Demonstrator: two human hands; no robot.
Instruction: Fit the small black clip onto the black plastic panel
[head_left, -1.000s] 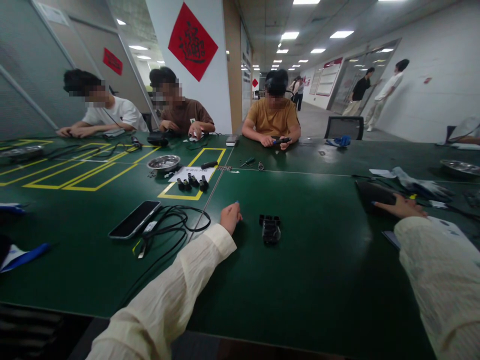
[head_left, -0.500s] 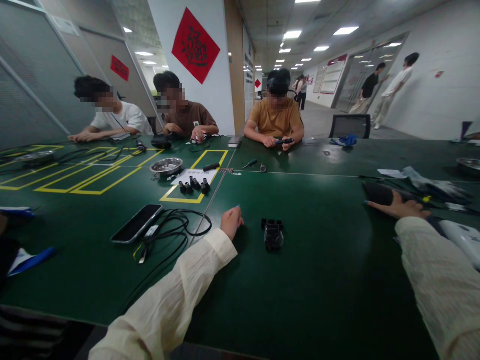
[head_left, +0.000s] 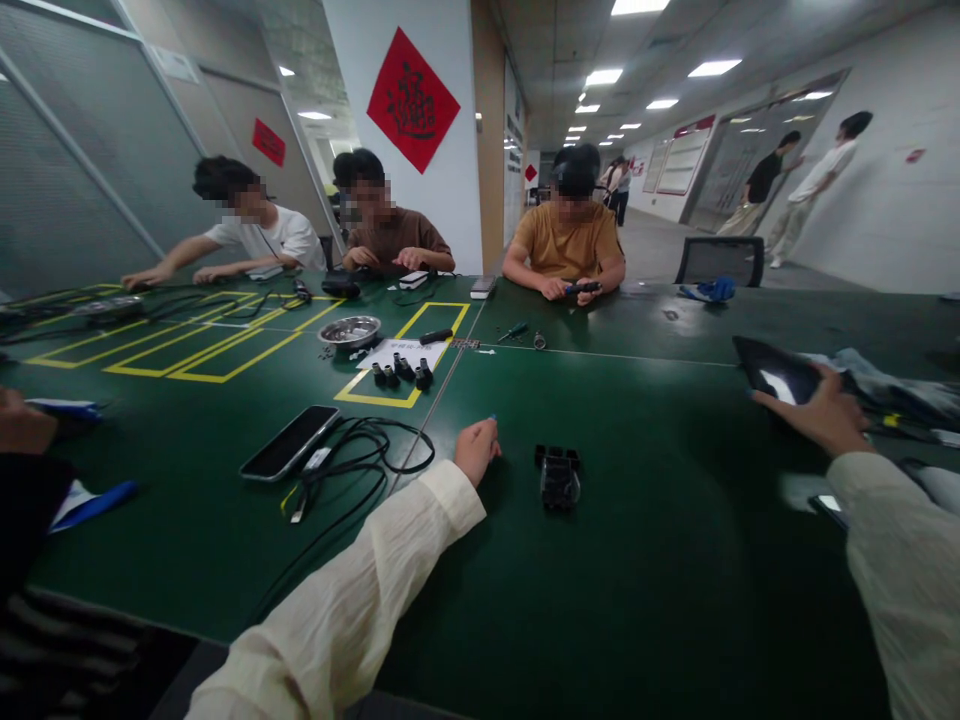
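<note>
My left hand (head_left: 477, 449) rests on the green table (head_left: 637, 560) in a loose fist, with nothing visible in it. A small black device (head_left: 559, 477) lies on the table just to its right, apart from the fingers. My right hand (head_left: 821, 410) is out at the right and grips a dark flat tablet-like object (head_left: 776, 369), tilted up off the table with light glinting on its face. Both arms wear cream sleeves.
A phone (head_left: 290, 441) and coiled black cables (head_left: 352, 455) lie left of my left hand. Farther back are a metal bowl (head_left: 349, 330), small black parts (head_left: 401, 372) on yellow tape lines, and three people seated at the far edge. Another person's arm is at the left.
My right hand has lifted the dark flat object off the table and tilted it up. My left hand stays put. The view has shifted slightly left.
</note>
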